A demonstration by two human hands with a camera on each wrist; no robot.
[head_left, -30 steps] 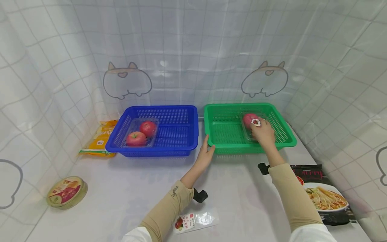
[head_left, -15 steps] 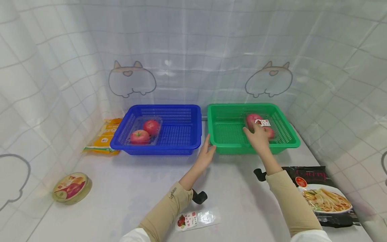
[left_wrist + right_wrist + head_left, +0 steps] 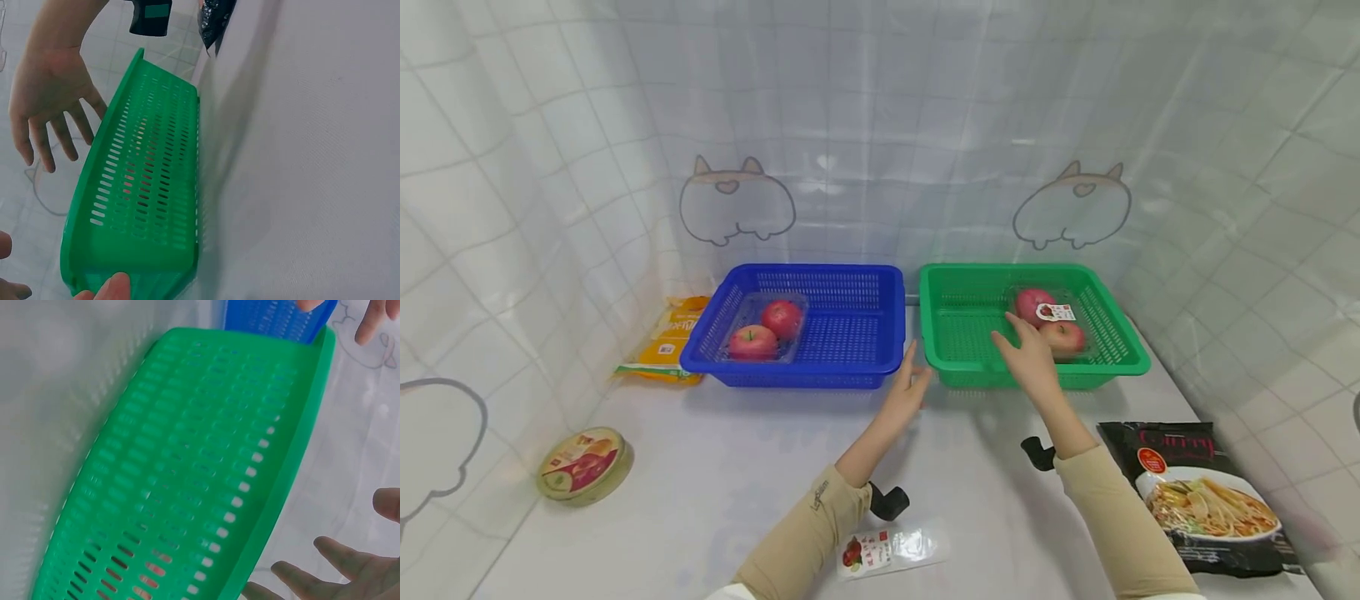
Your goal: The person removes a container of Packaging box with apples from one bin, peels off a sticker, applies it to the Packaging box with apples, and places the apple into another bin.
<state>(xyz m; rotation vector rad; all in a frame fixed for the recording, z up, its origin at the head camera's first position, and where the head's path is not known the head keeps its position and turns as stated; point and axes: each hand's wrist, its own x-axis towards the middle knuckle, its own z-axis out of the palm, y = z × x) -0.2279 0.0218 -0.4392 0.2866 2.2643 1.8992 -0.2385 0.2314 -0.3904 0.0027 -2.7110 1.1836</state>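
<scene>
In the head view, a green basket [image 3: 973, 368] holds a clear plastic box with two red apples [image 3: 1062, 337]. A white label [image 3: 1056, 312] with a fruit picture lies across that box. My right hand [image 3: 1032, 360], fingers spread and holding nothing, hovers over the basket's front rim, left of the apples. My left hand [image 3: 904, 395] is at the basket's front left corner with its fingers extended. In the left wrist view, left fingertips [image 3: 117, 289] overlap the green rim. The right wrist view shows the right hand's spread fingers [image 3: 340, 565] beyond the rim.
A blue basket [image 3: 805, 379] with another box of two apples stands to the left. An orange bag [image 3: 664, 342] and a round tin [image 3: 584, 467] lie further left. A label in clear film [image 3: 891, 550] lies in front; a black noodle packet [image 3: 1206, 500] is at right.
My right hand has let go of the label, now lying across the apple box, and drawn back left and toward me. My left hand has stayed by the green basket's corner.
</scene>
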